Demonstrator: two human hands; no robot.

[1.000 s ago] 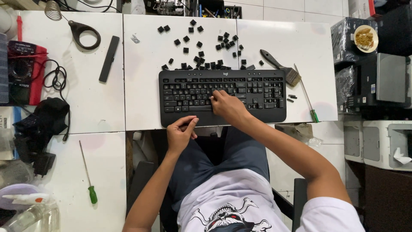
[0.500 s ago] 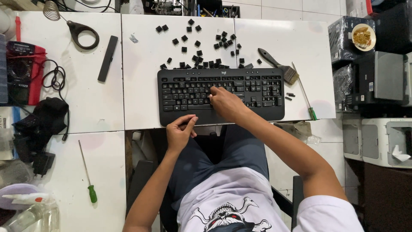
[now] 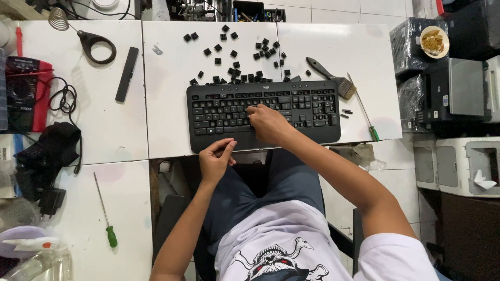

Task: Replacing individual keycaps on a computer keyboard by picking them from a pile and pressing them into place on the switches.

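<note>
**White worktops over a pale tiled floor**

Two white tables [image 3: 333, 47] are set side by side, with a third white surface [image 3: 73, 218] placed lower left. Pale floor tiles [image 3: 338, 8] are seen beyond the far edge. Stacked printers [image 3: 458, 93] are ranged along the right. Even, soft light is cast throughout, with faint shadows.

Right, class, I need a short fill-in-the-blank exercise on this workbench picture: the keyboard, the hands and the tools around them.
1. The right hand rests on the black ____.
2. The loose keycaps lie scattered on the white table just ____ the keyboard, on its far side from the person.
3. The left hand is at the keyboard's ____ edge.
4. The paintbrush lies near the keyboard's far ____ corner.

Missing words: keyboard; beyond; near; right
</note>
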